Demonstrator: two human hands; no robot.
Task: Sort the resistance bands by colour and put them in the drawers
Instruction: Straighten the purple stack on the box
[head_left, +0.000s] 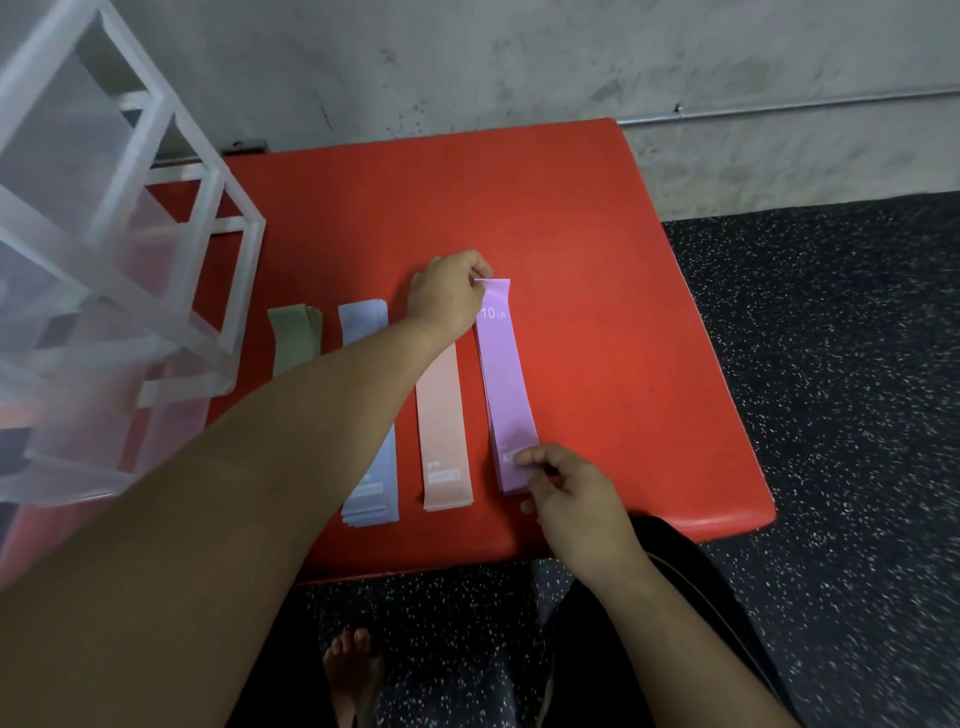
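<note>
On the red bench (597, 234), the left grip (452, 291) pinched the far end of the purple band (506, 384) and the right grip (566, 488) its near end, likely to square it on its colour pile beside the pink bands (441, 415).

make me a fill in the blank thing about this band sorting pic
1. The left hand and right hand pinch opposite ends of the ____ band.
2. Its print reads ____ LB.
3. The bands lie on a ____ table.
4. The pile nearest the drawer unit is ____.

Missing words: purple; 10; red; green.
</note>
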